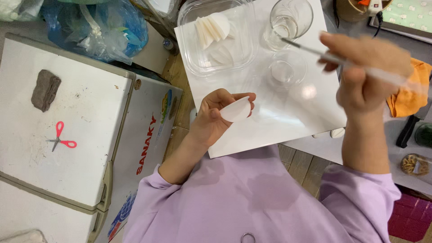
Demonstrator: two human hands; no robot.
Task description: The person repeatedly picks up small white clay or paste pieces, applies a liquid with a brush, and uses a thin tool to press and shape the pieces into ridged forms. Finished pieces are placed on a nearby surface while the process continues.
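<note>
My left hand holds a small white round pad folded between thumb and fingers, over the near edge of a glossy white board. My right hand is raised above the board's right side and grips a thin clear stick with a metal tip that points left toward a tall clear glass. A smaller clear glass cup stands just below the tip. A clear plastic container at the board's far left holds several more white round pads.
A white chest freezer stands to the left, with red-handled scissors and a grey cloth on its lid. Blue plastic bags lie behind it. An orange cloth and a small jar sit at the right.
</note>
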